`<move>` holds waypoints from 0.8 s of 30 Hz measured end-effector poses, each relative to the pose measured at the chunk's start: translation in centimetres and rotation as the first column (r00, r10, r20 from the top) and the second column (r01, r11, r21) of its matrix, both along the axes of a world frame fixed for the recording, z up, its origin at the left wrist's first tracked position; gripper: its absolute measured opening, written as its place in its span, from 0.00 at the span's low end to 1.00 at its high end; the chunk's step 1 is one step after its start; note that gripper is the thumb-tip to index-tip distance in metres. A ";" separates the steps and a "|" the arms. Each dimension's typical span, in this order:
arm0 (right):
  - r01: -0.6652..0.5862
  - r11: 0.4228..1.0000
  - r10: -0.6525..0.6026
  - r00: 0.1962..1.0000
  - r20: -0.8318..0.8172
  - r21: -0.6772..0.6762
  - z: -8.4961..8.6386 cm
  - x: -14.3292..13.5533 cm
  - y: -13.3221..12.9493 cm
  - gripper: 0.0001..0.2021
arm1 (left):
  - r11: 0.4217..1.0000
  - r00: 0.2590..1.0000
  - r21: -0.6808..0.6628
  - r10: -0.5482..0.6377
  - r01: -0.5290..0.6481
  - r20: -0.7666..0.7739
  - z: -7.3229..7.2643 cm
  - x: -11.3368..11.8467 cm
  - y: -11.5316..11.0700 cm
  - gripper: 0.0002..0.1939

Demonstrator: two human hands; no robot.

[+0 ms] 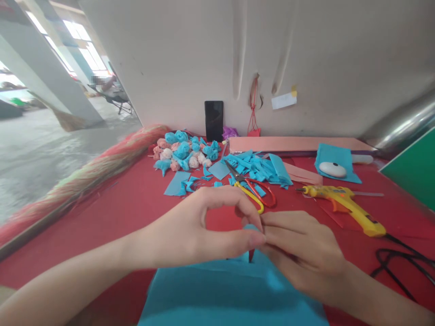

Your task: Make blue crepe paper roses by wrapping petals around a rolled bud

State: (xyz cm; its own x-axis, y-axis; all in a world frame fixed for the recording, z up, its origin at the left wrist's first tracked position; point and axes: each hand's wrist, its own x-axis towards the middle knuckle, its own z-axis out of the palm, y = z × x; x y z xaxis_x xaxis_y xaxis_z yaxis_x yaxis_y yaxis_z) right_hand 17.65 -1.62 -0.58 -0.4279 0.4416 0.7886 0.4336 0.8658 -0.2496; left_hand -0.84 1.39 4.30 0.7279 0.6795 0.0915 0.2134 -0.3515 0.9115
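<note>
Left hand (193, 231) has a small blue paper piece (250, 227) nipped between thumb tip and index finger, palm arched over the red tabletop (136, 203); right hand (306, 244) butts up against it from the right, fingers bunched at the same spot, but the contact is covered so can't tell whether it grasps the paper too. To do this well, I'd judge: light pinch, left thumb as anchor, right fingertips for any fine adjusting, since stock this thin probably creases or tears if squeezed hard. Piece sits right at the meeting point of my fingertips. Its upper end pokes up past my thumb, aimed away from me; lower part seems to reappear under the thumb, so I read the long axis as roughly near-to-far, not certain with the middle hidden. Around the grip, left to right: paper flowers (182, 149) beyond and left, broad blue sheet (231, 294) just below on my side, scissors (241, 179) just beyond, cut blue strips (260, 167) past those, yellow glue gun (351, 206) off right, nose toward the strips.
</note>
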 end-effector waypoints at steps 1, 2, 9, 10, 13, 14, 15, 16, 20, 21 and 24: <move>0.000 1.000 0.000 1.000 0.002 -0.003 0.0 0.0 0.0 0.13 | 1.000 1.000 0.030 0.005 -0.004 -0.006 -0.1 0.0 0.0 0.02; 0.003 1.000 -0.003 1.000 0.002 -0.002 0.0 0.0 0.0 0.13 | 0.998 1.000 0.060 0.009 -0.008 -0.012 -0.2 0.1 -0.1 0.03; 0.068 0.996 -0.075 0.991 -0.113 -0.065 0.3 -0.3 -0.1 0.10 | 0.935 0.996 0.344 0.085 -0.084 0.011 -1.0 0.6 -0.7 0.12; 0.086 0.990 -0.103 0.984 -0.148 -0.115 0.4 -0.4 -0.2 0.10 | 0.892 0.992 0.434 0.111 -0.125 0.057 -1.2 0.7 -0.8 0.15; 0.108 0.942 -0.191 0.951 -0.242 -0.318 0.7 -0.7 -0.7 0.09 | 0.607 0.975 0.762 0.143 -0.224 0.172 -1.6 0.6 -0.7 0.14; 0.096 0.923 -0.206 0.941 -0.269 -0.373 0.8 -0.8 -0.9 0.08 | 0.459 0.970 0.856 0.148 -0.240 0.192 -1.7 0.5 -0.6 0.12; 0.076 0.910 -0.210 0.932 -0.296 -0.408 0.9 -0.9 -1.0 0.08 | 0.310 0.967 0.919 0.154 -0.242 0.202 -1.7 0.4 -0.5 0.11; 0.059 0.903 -0.210 0.924 -0.318 -0.425 1.0 -1.0 -1.1 0.08 | 0.180 0.965 0.955 0.161 -0.235 0.207 -1.8 0.3 -0.4 0.10; 0.063 0.918 -0.210 0.915 -0.344 -0.392 1.1 -1.1 -1.3 0.07 | -0.032 0.971 0.984 0.159 -0.173 0.176 -2.0 -0.2 -0.3 0.08; 0.073 0.921 -0.214 0.915 -0.341 -0.382 1.1 -1.2 -1.4 0.07 | -0.052 0.974 0.986 0.153 -0.161 0.167 -2.0 -0.2 -0.3 0.08; 0.098 0.931 -0.219 0.920 -0.325 -0.351 1.2 -1.2 -1.4 0.07 | -0.075 0.973 0.984 0.154 -0.161 0.171 -2.0 -0.3 -0.5 0.08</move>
